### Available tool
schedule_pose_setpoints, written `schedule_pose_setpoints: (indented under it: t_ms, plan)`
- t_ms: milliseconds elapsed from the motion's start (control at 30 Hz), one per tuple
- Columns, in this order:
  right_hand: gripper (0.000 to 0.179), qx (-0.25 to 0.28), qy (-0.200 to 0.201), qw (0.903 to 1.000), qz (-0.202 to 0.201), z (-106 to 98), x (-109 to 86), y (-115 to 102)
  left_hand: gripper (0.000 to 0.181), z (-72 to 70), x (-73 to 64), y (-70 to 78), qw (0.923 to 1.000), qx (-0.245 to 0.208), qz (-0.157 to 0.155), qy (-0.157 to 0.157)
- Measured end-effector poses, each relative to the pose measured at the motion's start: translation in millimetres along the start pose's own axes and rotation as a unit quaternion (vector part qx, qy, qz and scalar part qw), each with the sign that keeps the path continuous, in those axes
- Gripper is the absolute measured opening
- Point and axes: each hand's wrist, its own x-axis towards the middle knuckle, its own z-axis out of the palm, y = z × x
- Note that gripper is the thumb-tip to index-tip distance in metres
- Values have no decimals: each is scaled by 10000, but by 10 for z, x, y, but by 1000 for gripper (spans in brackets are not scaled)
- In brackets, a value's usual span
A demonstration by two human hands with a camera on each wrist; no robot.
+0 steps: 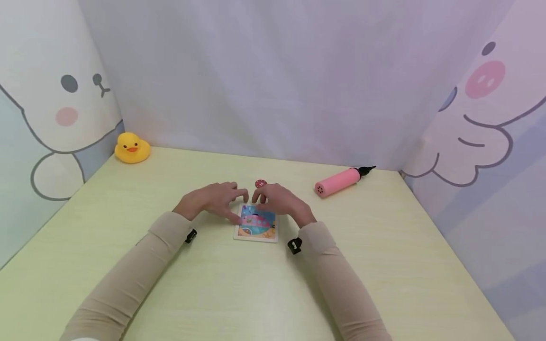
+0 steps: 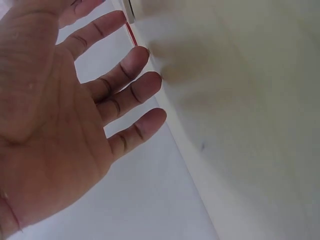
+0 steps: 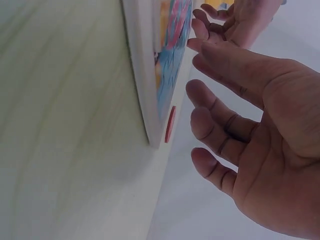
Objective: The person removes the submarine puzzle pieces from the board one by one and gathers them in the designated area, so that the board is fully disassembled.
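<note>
A small square picture board [image 1: 258, 226] with a white frame lies flat on the table, showing a pink and teal figure on blue. At its upper left is my left hand [image 1: 219, 198], fingers spread and slightly bent, the thumb at the board's left edge; contact is unclear. Over the upper right part bends my right hand [image 1: 276, 198], its fingers loosely curved. In the right wrist view, the right hand [image 3: 270, 135] shows nothing between its fingers beside the board [image 3: 145, 75]. A red round chip [image 1: 261, 183] marked 10 lies just beyond the board.
On the pale table [image 1: 239, 289], a yellow rubber duck [image 1: 132, 148] sits at the back left corner. A pink hand pump [image 1: 339, 183] with a black nozzle lies at the back right. A curtain [image 1: 264, 80] hangs behind, and printed panels [image 1: 482, 142] flank the sides.
</note>
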Motion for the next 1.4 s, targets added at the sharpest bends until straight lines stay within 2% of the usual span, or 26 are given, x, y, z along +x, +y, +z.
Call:
schedule_pose_setpoints:
  t_ms: [167, 600, 933, 1167, 1400]
  plan:
    - [18, 87, -91, 9999, -112, 12, 26, -49, 63, 3, 8, 16, 10000, -12, 33, -4]
    - [21, 404, -319, 9987, -14, 52, 47, -81, 63, -1, 6, 41, 9996, -196, -58, -190]
    - [24, 923, -594, 9937, 238, 82, 55, -101, 62, -13, -9, 47, 9991, -342, -137, -223]
    - [30, 956, -609, 9917, 609, 100, 41, -158, 62, -5, -25, 59, 9982, -478, -217, -276]
    - [31, 954, -645, 9902, 786, 97, 37, -186, 60, -11, -25, 55, 9970, -637, -281, -328]
